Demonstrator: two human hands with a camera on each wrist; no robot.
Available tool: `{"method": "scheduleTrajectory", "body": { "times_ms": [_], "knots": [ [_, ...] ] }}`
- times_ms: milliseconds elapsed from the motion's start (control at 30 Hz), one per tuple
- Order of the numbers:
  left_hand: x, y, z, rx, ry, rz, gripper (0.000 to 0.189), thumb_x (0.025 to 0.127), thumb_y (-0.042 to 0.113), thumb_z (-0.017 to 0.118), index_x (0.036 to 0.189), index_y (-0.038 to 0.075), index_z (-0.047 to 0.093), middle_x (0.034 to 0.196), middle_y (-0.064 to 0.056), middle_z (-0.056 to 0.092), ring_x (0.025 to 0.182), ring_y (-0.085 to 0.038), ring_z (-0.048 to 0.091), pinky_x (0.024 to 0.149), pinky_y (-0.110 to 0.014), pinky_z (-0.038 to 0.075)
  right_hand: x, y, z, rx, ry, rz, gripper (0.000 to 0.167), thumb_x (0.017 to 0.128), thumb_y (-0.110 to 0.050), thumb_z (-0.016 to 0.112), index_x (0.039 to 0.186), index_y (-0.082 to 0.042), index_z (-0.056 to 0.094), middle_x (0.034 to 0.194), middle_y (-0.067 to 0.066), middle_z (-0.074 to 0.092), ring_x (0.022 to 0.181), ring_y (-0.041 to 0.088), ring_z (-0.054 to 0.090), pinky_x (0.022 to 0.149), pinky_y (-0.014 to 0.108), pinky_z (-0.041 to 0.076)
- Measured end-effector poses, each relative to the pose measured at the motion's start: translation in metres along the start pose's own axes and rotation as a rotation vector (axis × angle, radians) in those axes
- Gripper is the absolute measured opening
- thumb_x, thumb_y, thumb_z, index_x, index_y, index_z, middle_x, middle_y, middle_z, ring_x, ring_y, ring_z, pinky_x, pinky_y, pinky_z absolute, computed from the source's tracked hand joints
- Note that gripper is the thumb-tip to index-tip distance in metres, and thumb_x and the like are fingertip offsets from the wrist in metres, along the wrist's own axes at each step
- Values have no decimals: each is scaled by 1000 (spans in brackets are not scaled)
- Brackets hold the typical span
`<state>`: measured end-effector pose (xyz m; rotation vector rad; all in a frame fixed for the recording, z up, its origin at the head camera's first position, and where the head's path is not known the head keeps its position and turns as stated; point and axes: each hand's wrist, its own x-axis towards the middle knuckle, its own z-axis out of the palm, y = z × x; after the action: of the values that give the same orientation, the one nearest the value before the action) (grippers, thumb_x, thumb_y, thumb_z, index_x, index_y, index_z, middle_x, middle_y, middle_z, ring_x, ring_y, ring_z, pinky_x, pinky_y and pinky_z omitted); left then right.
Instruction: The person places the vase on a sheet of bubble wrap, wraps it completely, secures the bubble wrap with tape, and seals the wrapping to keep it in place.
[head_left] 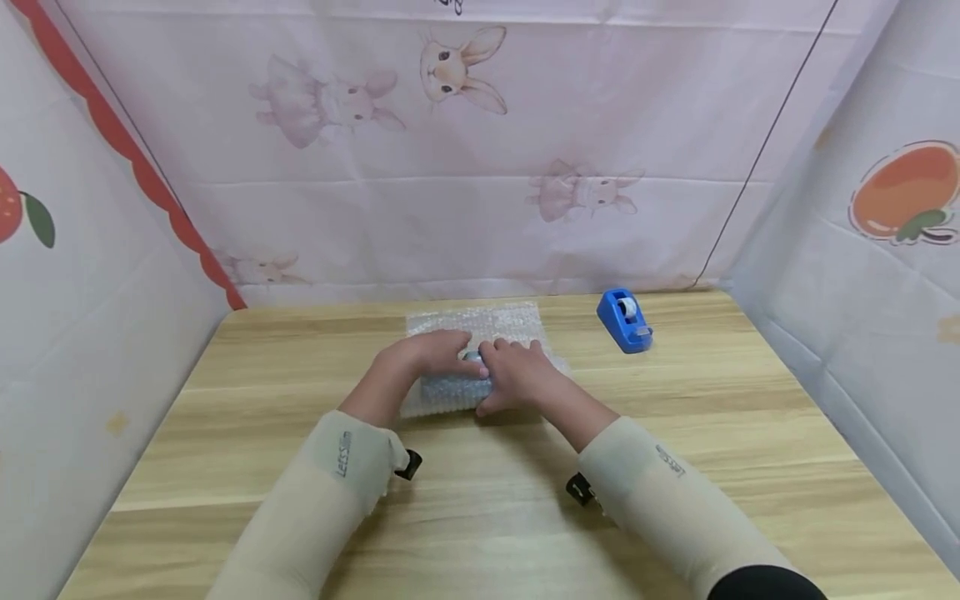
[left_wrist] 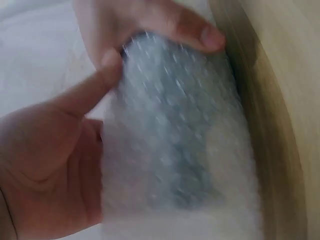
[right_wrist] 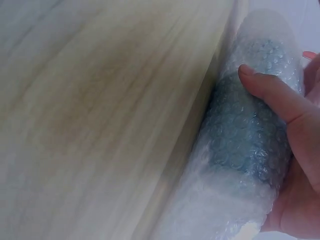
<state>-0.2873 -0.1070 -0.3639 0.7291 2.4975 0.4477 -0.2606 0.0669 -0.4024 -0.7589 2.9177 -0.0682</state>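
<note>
A bluish-green item lies rolled in clear bubble wrap (left_wrist: 170,125), and its wrapped shape forms a tube in both wrist views. My right hand (head_left: 517,375) grips this bundle, thumb across the near side and fingers over the far side. From the left, my left hand (head_left: 431,354) reaches in with a straight thumb touching the bundle beside the right hand. Its palm faces the wrap in the left wrist view, and its other fingers are largely hidden behind it. A flat stretch of the bubble wrap sheet extends behind the hands in the head view.
A blue tape dispenser (head_left: 626,321) with a roll of tape stands at the back right of the wooden table (head_left: 480,517). Printed fabric (head_left: 480,225) rises behind the table's far edge, and more fabric hangs along both sides.
</note>
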Motion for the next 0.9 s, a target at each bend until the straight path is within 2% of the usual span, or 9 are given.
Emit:
{"method": "scheduleTrajectory", "body": {
  "times_ms": [100, 200, 267, 333, 433, 500, 633, 767, 900],
  "knots": [
    [-13, 25, 4, 79, 91, -13, 97, 82, 63, 68, 150, 3, 33, 152, -14, 41, 139, -31, 40, 114, -59, 26, 0, 0, -1, 23, -30, 15, 95, 67, -64, 80, 138, -11, 48, 123, 9, 59, 108, 31, 60, 92, 58, 42],
    [-26, 50, 16, 230, 143, -2, 117, 71, 69, 74, 153, 2, 25, 159, -15, 28, 147, -32, 27, 114, -67, 13, 0, 2, -2, 71, -57, 43, 104, 71, -64, 77, 151, -10, 36, 141, 13, 52, 121, 36, 56, 102, 64, 34],
    [-31, 58, 28, 337, 172, -23, 130, 66, 67, 79, 156, 1, 12, 164, -17, 13, 151, -33, 13, 115, -66, 9, 0, 2, -3, 72, -66, 54, 106, 72, -64, 75, 154, -13, 32, 147, 11, 48, 125, 36, 53, 104, 65, 33],
    [-31, 57, 42, 406, 200, -67, 135, 64, 63, 83, 156, -1, 7, 164, -20, 8, 152, -35, 9, 115, -67, 8, 0, 2, -2, 62, -60, 50, 106, 71, -65, 73, 154, -15, 31, 144, 10, 51, 123, 34, 55, 102, 62, 36],
    [-24, 47, 58, 482, 263, -144, 139, 60, 58, 87, 156, -3, 7, 163, -21, 10, 151, -36, 10, 115, -67, 10, 2, 1, -1, 19, -51, 37, 107, 68, -66, 75, 153, -16, 33, 132, 8, 57, 114, 30, 58, 95, 57, 42],
    [-19, 40, 64, 525, 296, -171, 139, 59, 58, 88, 155, -3, 9, 162, -23, 14, 150, -37, 13, 114, -68, 12, 3, 0, -1, 0, -46, 36, 107, 67, -68, 76, 151, -16, 34, 127, 7, 58, 110, 28, 59, 92, 55, 43],
    [-12, 33, 70, 584, 348, -178, 133, 57, 59, 89, 152, -4, 20, 155, -25, 31, 147, -39, 23, 111, -71, 15, 4, 0, -1, -1, -49, 44, 100, 67, -68, 76, 144, -16, 40, 124, 6, 59, 107, 27, 60, 89, 54, 44],
    [-9, 28, 70, 605, 389, -173, 119, 55, 59, 89, 143, -1, 34, 137, -20, 51, 137, -38, 38, 107, -74, 20, 7, 0, -1, 27, -60, 41, 87, 67, -67, 76, 133, -17, 47, 118, 5, 60, 102, 25, 61, 87, 53, 44],
    [-7, 25, 68, 608, 407, -157, 114, 53, 61, 89, 137, 1, 40, 124, -15, 58, 122, -35, 50, 104, -74, 24, 9, 2, -2, 62, -77, 42, 84, 67, -65, 78, 129, -17, 49, 117, 3, 61, 100, 23, 61, 87, 54, 44]
  ]
}}
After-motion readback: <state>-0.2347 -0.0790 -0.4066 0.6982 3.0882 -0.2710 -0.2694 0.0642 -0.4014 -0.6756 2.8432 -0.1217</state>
